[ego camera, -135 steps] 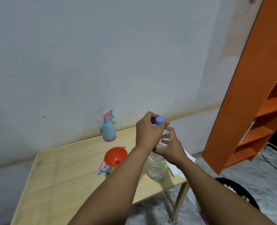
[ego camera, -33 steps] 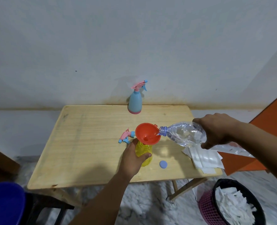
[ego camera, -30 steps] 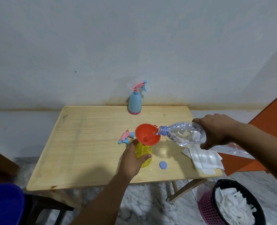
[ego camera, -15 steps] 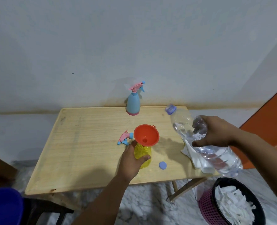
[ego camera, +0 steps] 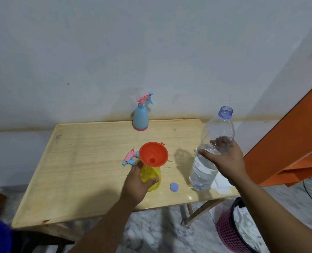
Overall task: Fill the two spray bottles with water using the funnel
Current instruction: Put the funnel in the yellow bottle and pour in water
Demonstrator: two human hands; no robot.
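Wrapped around the clear water bottle (ego camera: 212,152), the right hand (ego camera: 224,159) holds it upright and uncapped at the wooden table (ego camera: 89,161)'s right edge. Left hand (ego camera: 136,183) grips the yellow spray bottle (ego camera: 150,177), which carries the orange funnel (ego camera: 153,155) in its neck. A white wall rises behind the table; a blue spray bottle (ego camera: 140,117) stands at the back. Beside the funnel lies a pink spray head (ego camera: 130,157); the blue cap (ego camera: 174,187) rests between the bottles.

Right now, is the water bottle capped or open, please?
Open: the water bottle, held upright by the right hand, shows a bare neck, and its blue cap lies on the table.
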